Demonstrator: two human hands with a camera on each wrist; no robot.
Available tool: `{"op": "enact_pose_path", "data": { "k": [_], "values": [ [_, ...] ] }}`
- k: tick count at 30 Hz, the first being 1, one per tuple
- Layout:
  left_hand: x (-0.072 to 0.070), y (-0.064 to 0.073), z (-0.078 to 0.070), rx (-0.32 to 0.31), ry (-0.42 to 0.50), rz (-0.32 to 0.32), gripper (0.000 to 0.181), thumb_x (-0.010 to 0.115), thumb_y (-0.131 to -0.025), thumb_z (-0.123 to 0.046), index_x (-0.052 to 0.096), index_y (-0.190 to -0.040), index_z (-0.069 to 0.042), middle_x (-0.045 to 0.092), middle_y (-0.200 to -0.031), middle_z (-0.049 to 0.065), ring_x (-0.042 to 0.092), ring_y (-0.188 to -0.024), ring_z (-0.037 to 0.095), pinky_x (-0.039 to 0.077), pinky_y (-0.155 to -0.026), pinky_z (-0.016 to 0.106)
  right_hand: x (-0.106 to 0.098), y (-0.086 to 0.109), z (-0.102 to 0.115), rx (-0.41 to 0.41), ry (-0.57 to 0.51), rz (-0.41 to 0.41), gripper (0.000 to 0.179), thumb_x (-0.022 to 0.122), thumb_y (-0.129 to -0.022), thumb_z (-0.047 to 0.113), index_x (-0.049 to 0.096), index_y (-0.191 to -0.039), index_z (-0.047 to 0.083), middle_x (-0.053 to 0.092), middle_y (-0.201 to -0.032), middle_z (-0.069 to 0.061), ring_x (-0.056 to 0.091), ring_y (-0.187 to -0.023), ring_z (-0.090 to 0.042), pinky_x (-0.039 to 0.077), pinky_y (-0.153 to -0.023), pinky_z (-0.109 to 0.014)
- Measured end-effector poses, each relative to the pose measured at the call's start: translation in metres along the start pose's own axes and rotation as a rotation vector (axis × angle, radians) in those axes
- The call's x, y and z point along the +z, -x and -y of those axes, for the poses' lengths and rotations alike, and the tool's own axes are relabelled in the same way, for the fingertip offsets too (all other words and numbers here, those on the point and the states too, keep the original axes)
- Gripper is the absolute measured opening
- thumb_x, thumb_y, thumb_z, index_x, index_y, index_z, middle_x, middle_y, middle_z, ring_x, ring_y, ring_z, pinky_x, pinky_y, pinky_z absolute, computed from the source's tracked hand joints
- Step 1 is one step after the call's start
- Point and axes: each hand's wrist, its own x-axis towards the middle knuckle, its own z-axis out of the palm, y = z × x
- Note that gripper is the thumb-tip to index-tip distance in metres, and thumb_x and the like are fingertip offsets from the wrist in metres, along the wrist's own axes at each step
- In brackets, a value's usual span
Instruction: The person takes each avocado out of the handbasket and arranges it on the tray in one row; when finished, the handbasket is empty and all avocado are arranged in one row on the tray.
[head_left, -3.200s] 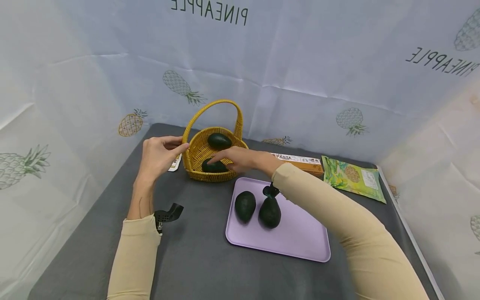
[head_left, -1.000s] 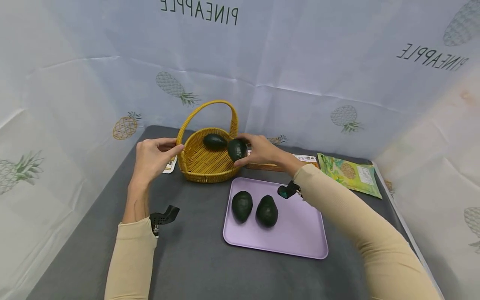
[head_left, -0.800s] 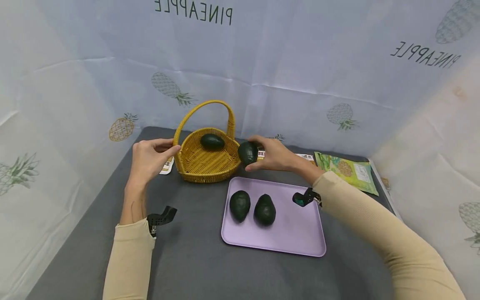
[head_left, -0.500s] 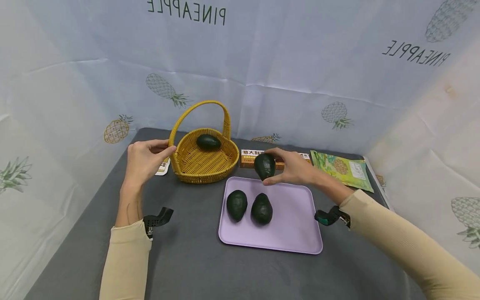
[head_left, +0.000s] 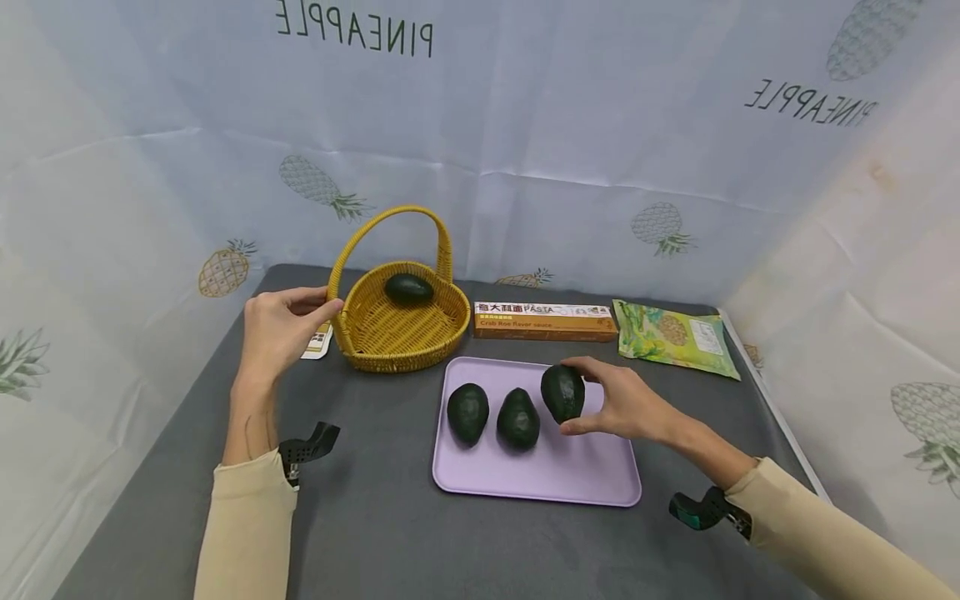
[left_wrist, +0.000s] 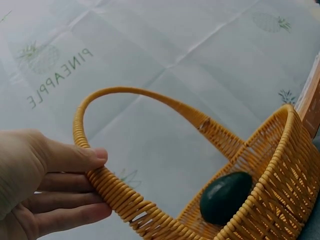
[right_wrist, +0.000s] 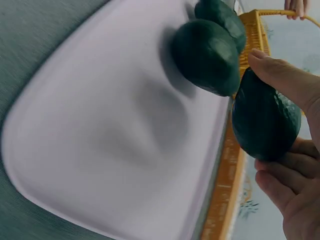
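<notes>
My left hand point(head_left: 276, 332) pinches the handle of a yellow wicker basket point(head_left: 397, 360) at its left side, thumb in front and fingers behind in the left wrist view. One dark green avocado point(head_left: 408, 288) lies at the back of the basket. My right hand point(head_left: 626, 404) grips another avocado point(head_left: 562, 393) between thumb and fingers, over the lilac tray point(head_left: 540, 490). In the right wrist view that held avocado point(right_wrist: 265, 117) is above the tray, its shadow falling on the surface. Two more avocados, a left one point(head_left: 468, 414) and a middle one point(head_left: 518, 419), lie side by side on the tray.
Behind the tray lies an orange and white pasta box point(head_left: 546, 323), with a green and yellow packet point(head_left: 675, 337) to its right. A white card point(head_left: 318, 342) lies left of the basket. A pineapple-print sheet point(head_left: 525, 125) hangs behind the grey table point(head_left: 375, 533).
My right hand has lifted an avocado out of the basket and carried it right and toward me, over the tray. My left hand keeps its hold on the handle. The head view has shifted slightly.
</notes>
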Motion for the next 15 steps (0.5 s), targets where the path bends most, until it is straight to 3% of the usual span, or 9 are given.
{"op": "enact_pose_path", "data": {
  "k": [10, 15],
  "values": [
    [0.0, 0.002, 0.001, 0.039, -0.001, -0.021, 0.039, 0.078, -0.096, -0.038, 0.08, -0.122, -0.008, 0.081, -0.099, 0.016, 0.057, -0.072, -0.018, 0.048, -0.063, 0.011, 0.033, 0.021, -0.018, -0.006, 0.016, -0.076, 0.094, 0.098, -0.07, 0.041, 0.057, -0.146, 0.005, 0.067, -0.138, -0.009, 0.067, -0.124, -0.035, 0.055, -0.102, -0.055],
    [0.002, 0.001, -0.001, 0.043, -0.006, -0.019, 0.04, 0.078, -0.096, -0.038, 0.08, -0.122, -0.008, 0.081, -0.099, 0.016, 0.057, -0.071, -0.018, 0.047, -0.063, 0.011, 0.041, 0.024, -0.024, 0.01, -0.005, -0.074, 0.093, 0.098, -0.071, 0.04, 0.056, -0.148, 0.008, 0.065, -0.142, -0.009, 0.064, -0.129, -0.034, 0.053, -0.105, -0.056]
  ]
}}
